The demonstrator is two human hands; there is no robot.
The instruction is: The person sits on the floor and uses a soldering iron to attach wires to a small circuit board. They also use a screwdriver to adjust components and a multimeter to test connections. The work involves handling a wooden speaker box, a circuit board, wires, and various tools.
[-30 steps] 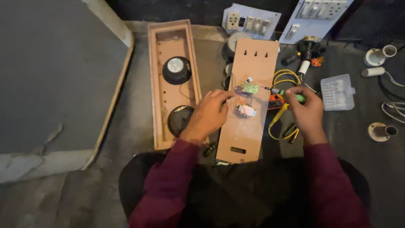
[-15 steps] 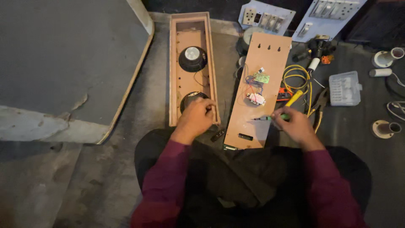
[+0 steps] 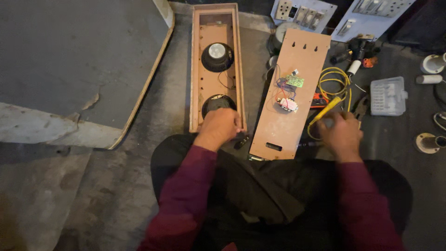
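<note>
Both hands' fingers curled: speaker box point(image 3: 214, 69), yellow probe point(image 3: 325, 109).

Both arms, in maroon sleeves, reached forward from the lap; the left hand point(image 3: 222, 124) lay curled, knuckles up, while the right hand point(image 3: 341, 135) closed its grip, fingers bent.

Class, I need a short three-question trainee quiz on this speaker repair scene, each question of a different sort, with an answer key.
1. True or false: the left hand rests on the near end of the open speaker box.
2. How many speaker cones show inside the box?
3. The right hand holds: A) a yellow-handled tool B) a hammer C) a cup.

Key: 1 true. 2 two. 3 A; its tip lies beside the back panel carrying a small green circuit board.
</note>
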